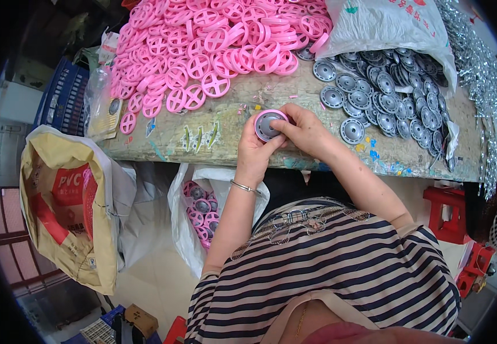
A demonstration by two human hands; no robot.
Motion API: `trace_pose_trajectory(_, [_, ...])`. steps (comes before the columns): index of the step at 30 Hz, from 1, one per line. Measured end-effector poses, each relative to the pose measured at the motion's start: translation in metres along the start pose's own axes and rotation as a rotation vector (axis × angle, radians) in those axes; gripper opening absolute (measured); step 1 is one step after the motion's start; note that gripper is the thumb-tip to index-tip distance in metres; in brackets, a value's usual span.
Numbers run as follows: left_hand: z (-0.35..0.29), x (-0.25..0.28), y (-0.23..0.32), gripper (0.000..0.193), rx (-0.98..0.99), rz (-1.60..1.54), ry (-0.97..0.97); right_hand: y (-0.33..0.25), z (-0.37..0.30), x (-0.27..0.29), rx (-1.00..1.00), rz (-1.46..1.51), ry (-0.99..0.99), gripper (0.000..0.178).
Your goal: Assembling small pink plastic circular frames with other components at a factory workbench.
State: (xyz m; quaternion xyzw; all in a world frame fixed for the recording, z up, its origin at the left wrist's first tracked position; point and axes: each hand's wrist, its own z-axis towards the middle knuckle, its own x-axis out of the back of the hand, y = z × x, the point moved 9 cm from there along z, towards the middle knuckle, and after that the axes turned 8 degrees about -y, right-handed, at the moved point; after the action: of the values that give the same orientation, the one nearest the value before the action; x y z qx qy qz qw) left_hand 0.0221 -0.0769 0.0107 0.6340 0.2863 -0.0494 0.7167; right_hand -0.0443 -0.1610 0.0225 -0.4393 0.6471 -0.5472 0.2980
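Observation:
Both my hands meet over the table's near edge around one small wheel. My left hand is closed round the pink ring from the left and below. A grey disc sits inside that ring, facing up. My right hand presses its fingers on the disc and the ring's right side. Beyond my hands lies a large heap of pink wheel rings with crossed spokes. Grey discs are piled to the right, spilling from a white plastic bag.
A white sack below the table edge holds wheels with pink rings and grey discs. An open tan paper sack stands at the left. Red stools are at the right, and silver tinsel hangs by the table's right end.

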Motion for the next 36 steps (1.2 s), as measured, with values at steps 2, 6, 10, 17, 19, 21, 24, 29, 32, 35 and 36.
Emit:
trace_pose_trajectory(2, [-0.002,-0.002,0.003,0.059,-0.043,-0.014,0.02,-0.017,-0.005,0.002,0.048,-0.093,0.0,0.021])
trace_pose_trajectory(6, [0.0,-0.012,0.013,0.066,-0.066,-0.048,-0.007,-0.03,0.002,0.021,0.125,-0.007,0.093,0.022])
trace_pose_trajectory(10, [-0.007,0.004,0.006,0.054,0.055,0.767,0.039,-0.085,-0.003,-0.044,0.24,-0.13,-0.163,0.029])
trace_pose_trajectory(17, [-0.003,-0.004,-0.004,0.054,-0.018,0.065,-0.03,-0.113,0.053,0.0,0.57,-0.707,0.216,0.034])
trace_pose_trajectory(19, [-0.002,-0.003,-0.005,0.053,-0.015,0.066,-0.04,-0.114,0.071,0.033,0.601,-0.995,0.468,0.035])
trace_pose_trajectory(21, [-0.002,-0.002,-0.007,0.051,-0.01,0.054,-0.041,-0.11,0.077,0.049,0.623,-1.118,0.568,0.036])
trace_pose_trajectory(24, [-0.005,-0.001,-0.007,0.049,-0.003,0.056,-0.039,-0.091,0.096,0.051,0.476,-1.312,0.422,0.033])
trace_pose_trajectory(29, [-0.005,-0.001,-0.008,0.048,0.007,0.026,-0.045,-0.097,0.107,0.075,0.286,-1.274,0.347,0.027])
trace_pose_trajectory(32, [-0.003,-0.002,-0.006,0.047,0.007,0.027,-0.051,-0.103,0.089,0.102,0.224,-0.823,0.348,0.027])
trace_pose_trajectory(35, [-0.003,0.0,-0.001,0.043,-0.01,0.044,0.003,-0.098,0.053,0.081,0.325,-0.468,0.217,0.03])
trace_pose_trajectory(36, [-0.003,-0.003,0.003,0.043,-0.062,-0.051,0.005,-0.089,0.041,0.061,0.36,-0.478,0.139,0.03])
